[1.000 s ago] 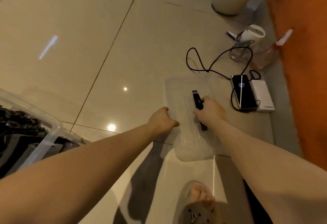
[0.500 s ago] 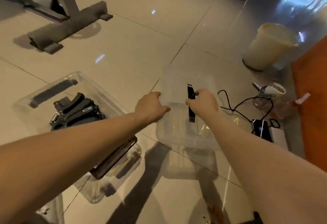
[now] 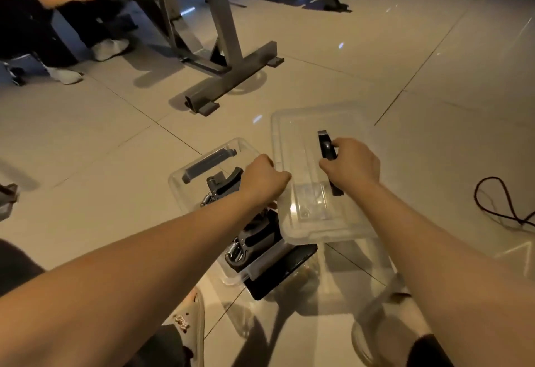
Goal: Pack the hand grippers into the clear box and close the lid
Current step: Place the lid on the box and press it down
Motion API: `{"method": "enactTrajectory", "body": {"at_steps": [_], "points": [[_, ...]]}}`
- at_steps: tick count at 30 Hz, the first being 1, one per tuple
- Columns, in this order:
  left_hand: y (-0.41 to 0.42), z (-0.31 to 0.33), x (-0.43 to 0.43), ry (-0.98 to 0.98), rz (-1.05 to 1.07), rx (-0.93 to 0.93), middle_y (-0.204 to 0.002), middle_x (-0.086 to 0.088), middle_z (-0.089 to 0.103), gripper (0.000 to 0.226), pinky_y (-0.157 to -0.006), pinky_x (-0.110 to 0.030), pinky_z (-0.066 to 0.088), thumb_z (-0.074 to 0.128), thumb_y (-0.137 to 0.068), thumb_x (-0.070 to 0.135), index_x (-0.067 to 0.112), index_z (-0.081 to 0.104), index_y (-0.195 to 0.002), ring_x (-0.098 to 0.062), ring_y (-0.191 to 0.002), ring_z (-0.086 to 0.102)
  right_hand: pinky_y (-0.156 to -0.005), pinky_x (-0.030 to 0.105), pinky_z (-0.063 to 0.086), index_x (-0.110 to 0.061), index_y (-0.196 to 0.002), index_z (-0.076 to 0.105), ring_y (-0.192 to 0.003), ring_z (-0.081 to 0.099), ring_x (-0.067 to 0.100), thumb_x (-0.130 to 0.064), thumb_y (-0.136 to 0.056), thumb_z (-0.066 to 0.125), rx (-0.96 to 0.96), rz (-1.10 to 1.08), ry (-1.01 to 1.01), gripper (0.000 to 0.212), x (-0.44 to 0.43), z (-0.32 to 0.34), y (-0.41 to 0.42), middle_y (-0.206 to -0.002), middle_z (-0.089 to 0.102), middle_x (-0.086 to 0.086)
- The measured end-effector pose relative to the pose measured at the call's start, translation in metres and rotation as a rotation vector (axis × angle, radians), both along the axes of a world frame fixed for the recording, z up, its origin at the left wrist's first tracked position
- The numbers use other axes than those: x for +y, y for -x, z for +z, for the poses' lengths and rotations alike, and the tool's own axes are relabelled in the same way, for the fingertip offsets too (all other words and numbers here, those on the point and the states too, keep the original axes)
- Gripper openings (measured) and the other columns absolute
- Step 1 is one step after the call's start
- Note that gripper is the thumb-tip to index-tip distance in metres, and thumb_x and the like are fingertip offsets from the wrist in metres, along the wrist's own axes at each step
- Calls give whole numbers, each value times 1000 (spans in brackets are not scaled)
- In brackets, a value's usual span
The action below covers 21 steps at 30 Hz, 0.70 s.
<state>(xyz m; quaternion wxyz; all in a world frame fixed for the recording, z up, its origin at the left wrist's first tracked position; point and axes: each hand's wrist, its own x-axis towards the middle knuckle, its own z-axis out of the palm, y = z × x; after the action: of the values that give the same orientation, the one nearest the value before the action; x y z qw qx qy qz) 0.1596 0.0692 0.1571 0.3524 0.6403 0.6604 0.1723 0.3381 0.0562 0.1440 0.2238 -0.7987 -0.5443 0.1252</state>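
Count: one clear box (image 3: 178,190), one clear lid (image 3: 318,222), two hand grippers (image 3: 224,182) visible; any others cannot be counted under the left forearm.
Hand grippers: inside the box, beneath the left hand (image 3: 265,181).
Left hand: fingers curled, grips the lid's left edge.
Right hand (image 3: 351,164): fingers curled round the lid's black handle (image 3: 325,146).
Lid: held over the box's right side, not seated.

The lid (image 3: 295,135) and box (image 3: 249,149) are clear, smooth plastic. The floor tiles (image 3: 347,71) shine glossy. The hand grippers (image 3: 254,235) have metal springs.
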Motion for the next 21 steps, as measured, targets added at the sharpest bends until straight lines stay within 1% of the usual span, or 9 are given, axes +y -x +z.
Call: {"method": "enactTrajectory", "body": {"at_steps": [1, 3, 7, 11, 13, 15, 17, 19, 21], "points": [[7, 0, 1, -10, 12, 19, -106, -7, 60, 35, -73, -47, 62, 71, -86, 32, 15, 49, -107, -28, -90, 65, -62, 30, 45, -18, -109, 69, -80, 63, 21, -25, -86, 64, 27, 24, 1, 25, 0, -2, 5, -92, 70, 0], [25, 0, 4, -25, 47, 35, -101, -5, 61, 38, -79, -48, 60, 75, -83, 35, 15, 52, -106, -26, -90, 64, -61, 29, 42, -17, -111, 69, -78, 61, 20, -27, -87, 65, 44, 92, 8, 26, 3, -3, 17, -89, 69, -2], [64, 8, -7, -37, 158, 16, -94, 4, 60, 43, -79, -45, 58, 78, -78, 41, 20, 50, -104, -20, -87, 64, -61, 29, 38, -19, -119, 67, -78, 55, 18, -33, -90, 68, 64, 259, 45, 33, 19, 4, 49, -96, 68, -1], [105, 8, -28, -23, 285, 7, -86, 9, 61, 45, -76, -43, 59, 77, -78, 45, 24, 48, -105, -20, -80, 68, -62, 29, 40, -21, -118, 68, -78, 57, 17, -38, -90, 70, 65, 446, 71, 33, 31, 5, 90, -90, 65, -4], [125, 3, -38, 3, 367, 19, -91, 3, 66, 59, -74, -42, 61, 76, -77, 48, 16, 53, -121, -21, -78, 70, -63, 29, 43, -21, -117, 68, -79, 61, 18, -38, -90, 70, 57, 524, 96, 31, 36, 2, 114, -88, 65, -4], [142, -4, -48, 24, 440, 2, -100, -5, 70, 74, -67, -42, 63, 77, -78, 49, 12, 51, -137, -22, -73, 71, -67, 31, 49, -23, -115, 69, -83, 65, 21, -39, -89, 70, 21, 576, 122, 31, 38, -3, 135, -92, 70, -2], [151, -14, -56, 44, 482, -25, -103, -6, 71, 76, -63, -39, 63, 77, -80, 48, 12, 51, -141, -22, -71, 72, -70, 33, 52, -22, -113, 69, -85, 66, 23, -39, -89, 71, -15, 618, 136, 30, 39, -11, 150, -95, 71, 0], [155, -26, -62, 49, 468, -14, -101, -5, 72, 68, -68, -40, 62, 75, -83, 49, 12, 55, -137, -22, -72, 72, -70, 33, 52, -20, -111, 68, -86, 66, 24, -37, -89, 70, -71, 643, 142, 27, 39, -22, 158, -95, 71, 1], [156, -37, -65, 50, 441, 12, -110, -5, 73, 68, -82, -41, 58, 71, -85, 53, 13, 56, -138, -25, -87, 71, -70, 34, 54, -20, -111, 66, -87, 67, 25, -35, -90, 69, -119, 639, 130, 26, 39, -31, 159, -95, 71, 1]]}}
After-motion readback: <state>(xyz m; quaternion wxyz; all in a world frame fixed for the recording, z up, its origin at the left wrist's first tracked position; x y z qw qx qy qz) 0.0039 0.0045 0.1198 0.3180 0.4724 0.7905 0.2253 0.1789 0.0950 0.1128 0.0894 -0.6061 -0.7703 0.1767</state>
